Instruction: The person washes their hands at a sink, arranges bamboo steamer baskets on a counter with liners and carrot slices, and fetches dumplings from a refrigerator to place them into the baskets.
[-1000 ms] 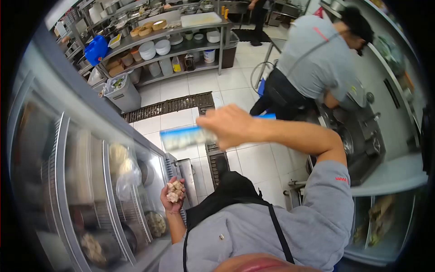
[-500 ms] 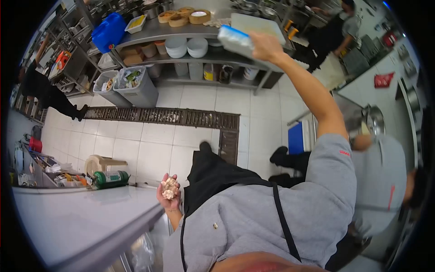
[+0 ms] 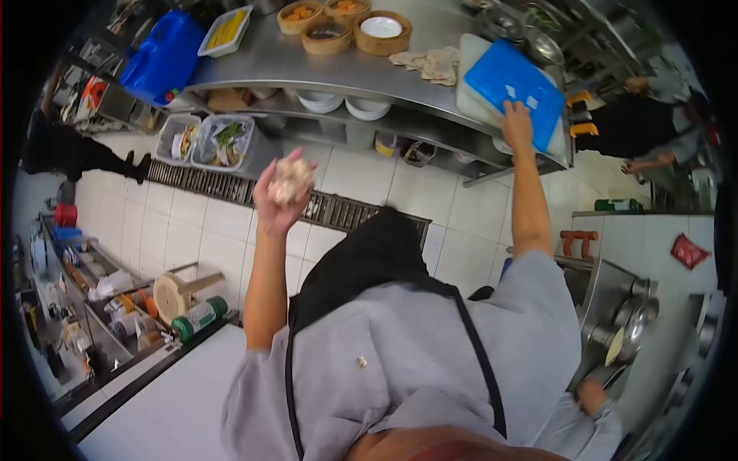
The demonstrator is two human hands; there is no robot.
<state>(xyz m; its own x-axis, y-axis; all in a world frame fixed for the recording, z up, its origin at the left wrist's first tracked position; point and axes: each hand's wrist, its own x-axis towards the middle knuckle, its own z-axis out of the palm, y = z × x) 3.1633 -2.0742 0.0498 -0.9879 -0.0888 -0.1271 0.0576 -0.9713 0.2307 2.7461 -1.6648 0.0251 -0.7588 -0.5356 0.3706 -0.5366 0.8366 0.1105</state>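
Observation:
Several pale, lumpy food pieces (image 3: 291, 180) rest in my left hand (image 3: 274, 201), its fingers curled round them above the floor. At the right end of the steel counter, my right hand (image 3: 518, 129) touches the near part of a blue lid (image 3: 516, 86) with two small white labels. The lid lies tilted over a white cutting board (image 3: 470, 100). Whatever is under the lid is hidden. A crumpled cloth (image 3: 432, 64) is just left of the board.
Bamboo steamers (image 3: 327, 36), a tray of yellow food (image 3: 226, 31) and a blue jerrycan (image 3: 165, 58) stand on the counter (image 3: 269, 65). Below are waste bins (image 3: 223, 142). Other people are at the left (image 3: 65, 146), right (image 3: 642, 127) and lower right (image 3: 588, 422).
My view has turned from the open refrigerator to the counter. My right hand has brought the blue-lidded container down onto the cutting board. My left hand has risen with the food pieces.

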